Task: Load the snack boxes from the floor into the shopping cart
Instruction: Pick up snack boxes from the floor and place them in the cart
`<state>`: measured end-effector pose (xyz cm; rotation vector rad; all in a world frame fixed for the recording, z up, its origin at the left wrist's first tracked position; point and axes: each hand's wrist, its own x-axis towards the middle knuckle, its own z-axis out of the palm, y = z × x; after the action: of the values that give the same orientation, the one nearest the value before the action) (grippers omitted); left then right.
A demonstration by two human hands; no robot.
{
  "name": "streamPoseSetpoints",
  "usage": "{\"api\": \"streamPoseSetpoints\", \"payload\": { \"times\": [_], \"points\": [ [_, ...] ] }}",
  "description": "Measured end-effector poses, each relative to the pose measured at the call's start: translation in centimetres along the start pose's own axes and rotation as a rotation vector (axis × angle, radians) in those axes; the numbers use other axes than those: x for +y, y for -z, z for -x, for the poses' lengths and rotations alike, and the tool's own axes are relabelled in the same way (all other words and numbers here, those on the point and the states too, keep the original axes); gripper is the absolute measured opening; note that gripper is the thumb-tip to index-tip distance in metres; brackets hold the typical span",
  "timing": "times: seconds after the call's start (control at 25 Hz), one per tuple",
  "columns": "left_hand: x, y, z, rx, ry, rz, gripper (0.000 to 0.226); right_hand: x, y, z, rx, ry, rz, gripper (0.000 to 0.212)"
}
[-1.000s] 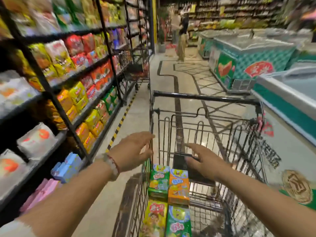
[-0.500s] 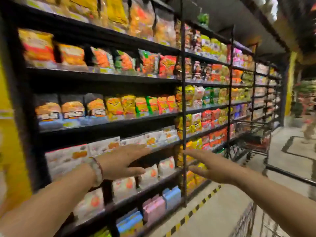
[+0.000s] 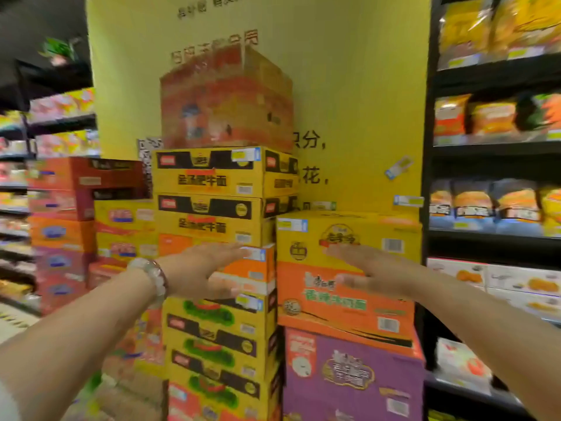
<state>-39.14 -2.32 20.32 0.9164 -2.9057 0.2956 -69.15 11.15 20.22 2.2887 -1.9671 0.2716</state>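
Note:
Both my hands are stretched out in front of me, flat and empty. My left hand (image 3: 206, 268), with a bead bracelet on the wrist, hovers before a tall stack of yellow cartons (image 3: 212, 183). My right hand (image 3: 373, 270) hovers before a yellow and orange carton (image 3: 349, 302) that rests on a purple carton (image 3: 352, 375). Neither hand touches a carton as far as I can tell. The shopping cart and the small snack boxes are out of view.
A yellow pillar (image 3: 349, 86) stands behind the cartons. A reddish carton (image 3: 224, 98) tops the tall stack. Lower red and orange cartons (image 3: 69, 208) stand to the left. Black shelves of snack bags (image 3: 498, 123) run along the right, more shelves at far left.
My view has swung left, from the cart with snack boxes, past the snack shelves, to the stacked cartons by the pillar. Both hands stayed held out, open and empty.

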Motion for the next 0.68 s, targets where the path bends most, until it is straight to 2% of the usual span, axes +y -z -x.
{"api": "streamPoseSetpoints", "payload": {
  "times": [0.12, 0.32, 0.44, 0.52, 0.6, 0.68],
  "points": [
    [-7.5, 0.5, 13.0, -0.051, 0.199, -0.012, 0.117, -10.7, -2.7, -8.1, -0.023, 0.174, -0.105, 0.059],
    [-15.6, 1.3, 30.2, -0.083, 0.557, 0.022, 0.117, -27.6, -5.9, -18.4, -0.065, 0.444, -0.212, 0.062],
    [-19.2, 0.6, 37.1, -0.116, 0.727, 0.03, 0.103, -36.3, -7.9, -23.4, -0.106, 0.597, -0.259, 0.061],
    [-21.8, -0.4, 40.5, -0.111, 0.816, 0.044, 0.095, -41.1, -9.4, -26.8, -0.129, 0.672, -0.266, 0.068],
    [-24.7, -1.5, 43.2, -0.088, 0.877, 0.027, 0.113, -45.7, -11.2, -30.4, -0.14, 0.746, -0.287, 0.071],
    [-27.9, -3.0, 45.9, -0.087, 0.964, 0.021, 0.122, -50.7, -13.5, -34.5, -0.165, 0.828, -0.295, 0.067]
  ]
}}
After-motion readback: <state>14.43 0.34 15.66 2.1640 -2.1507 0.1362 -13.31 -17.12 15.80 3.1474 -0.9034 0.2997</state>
